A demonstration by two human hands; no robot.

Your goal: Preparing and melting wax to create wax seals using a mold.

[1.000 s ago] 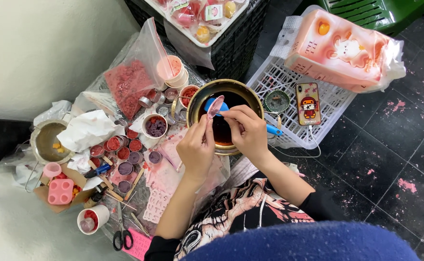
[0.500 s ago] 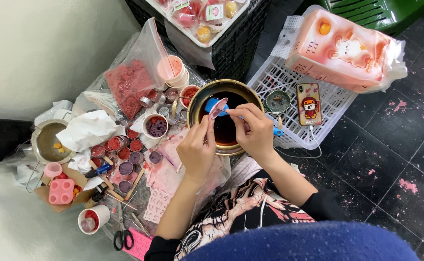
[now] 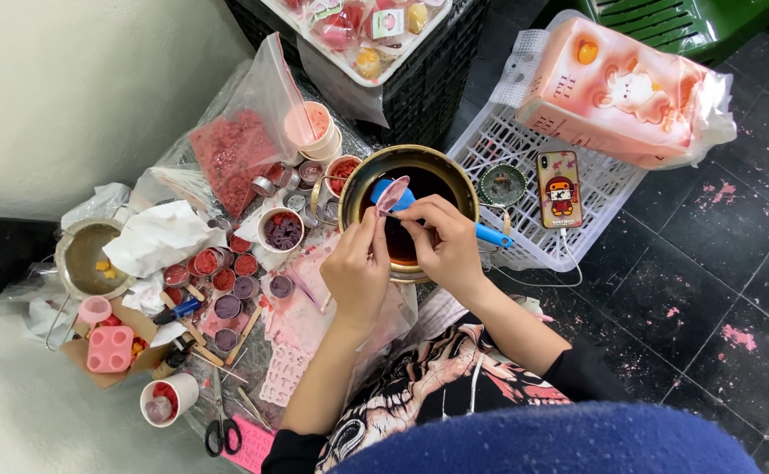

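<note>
My right hand (image 3: 444,244) grips a blue-handled spoon (image 3: 493,235) whose pale pink bowl (image 3: 392,194) is held over a round metal pot (image 3: 456,181) of dark liquid. My left hand (image 3: 356,268) is beside it, its fingertips pinched at the spoon's bowl; what they pinch is too small to tell. Both hands hover over the pot's near rim.
Left of the pot are small cups of red and purple pieces (image 3: 281,230), a bag of red bits (image 3: 231,158), a pink silicone mould (image 3: 109,348), scissors (image 3: 220,431) and a metal bowl (image 3: 84,257). A phone (image 3: 559,188) lies on a white crate (image 3: 507,140) to the right.
The spoon and both hands have drifted slightly left and nearer over the pot; my left fingertips have closed in on the spoon's bowl.
</note>
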